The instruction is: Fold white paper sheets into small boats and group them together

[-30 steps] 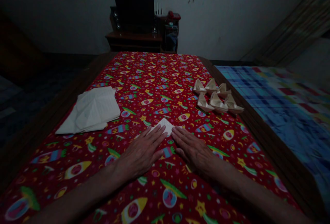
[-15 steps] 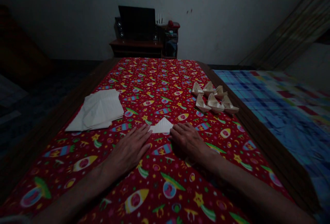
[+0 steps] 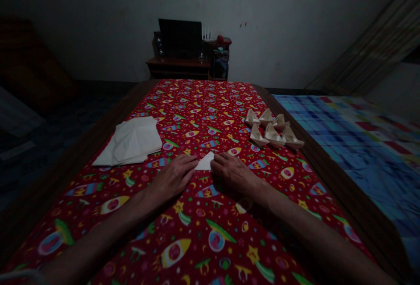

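A small white folded paper [image 3: 204,162] with a pointed top lies flat on the red patterned tablecloth [image 3: 210,206] in front of me. My left hand [image 3: 179,173] is closed at its left corner, the fingers bent and held together. Over its right side, my right hand [image 3: 232,171] has curled fingers that grip the edge and cover part of the paper. The fingertips of both hands are partly hidden. To the left is a loose stack of white paper sheets [image 3: 134,140]. Several folded paper boats [image 3: 274,135] stand in two rows at the right.
The tablecloth covers a long table with dark wooden edges [image 3: 337,189]. Beyond its far end stand a black monitor [image 3: 180,38] and speakers on a brown desk [image 3: 177,63]. A blue checked cover [image 3: 328,132] spreads out on the right.
My right hand has moved left over the paper, covering more of it. My left hand's fingers have gone from flat to bent at the left corner. The view has tilted slightly up.
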`<state>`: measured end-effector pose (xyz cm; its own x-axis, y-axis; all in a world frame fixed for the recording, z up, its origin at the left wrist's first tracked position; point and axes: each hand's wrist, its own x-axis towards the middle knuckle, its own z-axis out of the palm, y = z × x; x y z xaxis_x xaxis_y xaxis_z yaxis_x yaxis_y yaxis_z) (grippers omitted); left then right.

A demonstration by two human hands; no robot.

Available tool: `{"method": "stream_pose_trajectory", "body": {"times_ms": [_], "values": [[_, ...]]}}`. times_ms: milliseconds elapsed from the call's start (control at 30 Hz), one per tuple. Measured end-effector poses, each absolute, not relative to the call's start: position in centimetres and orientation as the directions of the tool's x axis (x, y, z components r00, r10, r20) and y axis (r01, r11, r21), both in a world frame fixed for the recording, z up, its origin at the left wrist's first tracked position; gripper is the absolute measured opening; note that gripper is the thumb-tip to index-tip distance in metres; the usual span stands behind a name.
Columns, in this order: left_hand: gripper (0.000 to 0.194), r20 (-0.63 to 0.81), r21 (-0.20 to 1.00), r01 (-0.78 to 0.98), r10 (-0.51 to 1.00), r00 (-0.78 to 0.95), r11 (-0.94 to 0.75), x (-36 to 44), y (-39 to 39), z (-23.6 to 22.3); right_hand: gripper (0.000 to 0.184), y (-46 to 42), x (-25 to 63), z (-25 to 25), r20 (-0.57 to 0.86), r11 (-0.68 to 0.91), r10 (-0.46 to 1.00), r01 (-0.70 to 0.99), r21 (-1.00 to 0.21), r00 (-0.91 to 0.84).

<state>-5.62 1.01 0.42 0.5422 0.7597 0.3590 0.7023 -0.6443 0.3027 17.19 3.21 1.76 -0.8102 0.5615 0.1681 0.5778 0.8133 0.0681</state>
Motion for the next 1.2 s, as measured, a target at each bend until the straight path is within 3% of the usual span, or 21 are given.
{"method": "stream_pose_trajectory", "body": {"times_ms": [100,267,433,600,733,833,900,1000,1200], "values": [[0.03,0.286,0.247,0.718,0.757,0.587,-0.65,-5.3,1.0,1.4,0.018,3.3,16.9,2.0,0.15,0.815,0.554,0.57,0.101,-0.819],[0.025,0.15,0.023,0.694,0.688,0.71,-0.72,-4.5,1.5,2.6,0.013,3.2,16.7,2.1,0.146,0.806,0.565,0.581,0.114,-0.812],[0.024,0.16,-0.049,0.708,0.695,0.701,-0.704,-4.5,1.7,2.1,0.012,3.1,16.6,1.4,0.18,0.762,0.621,0.641,0.093,-0.763],[0.026,0.284,0.126,0.724,0.725,0.628,-0.678,-4.6,1.6,1.8,0.012,2.7,16.3,1.1,0.193,0.721,0.667,0.689,0.077,-0.719],[0.046,0.449,0.451,0.711,0.825,0.342,-0.54,-4.1,1.6,0.6,0.013,2.4,16.5,1.4,0.197,0.642,0.743,0.764,0.058,-0.639],[0.062,0.379,0.637,0.665,0.909,0.171,-0.39,-3.1,1.4,-0.1,0.014,2.3,16.6,1.5,0.26,0.626,0.746,0.779,0.039,-0.613],[0.055,0.331,0.615,0.715,0.932,0.148,-0.332,-2.3,1.2,-0.1,0.015,2.2,16.5,1.4,0.315,0.653,0.712,0.757,0.033,-0.627],[0.027,0.251,0.547,0.797,0.958,0.137,-0.257,-1.4,1.1,0.3,0.016,1.8,16.1,1.1,0.399,0.698,0.656,0.716,0.004,-0.641],[0.023,0.269,0.551,0.793,0.955,0.127,-0.261,-0.9,1.3,0.3,0.024,1.2,15.1,1.1,0.481,0.672,0.656,0.74,-0.024,-0.581]]}}
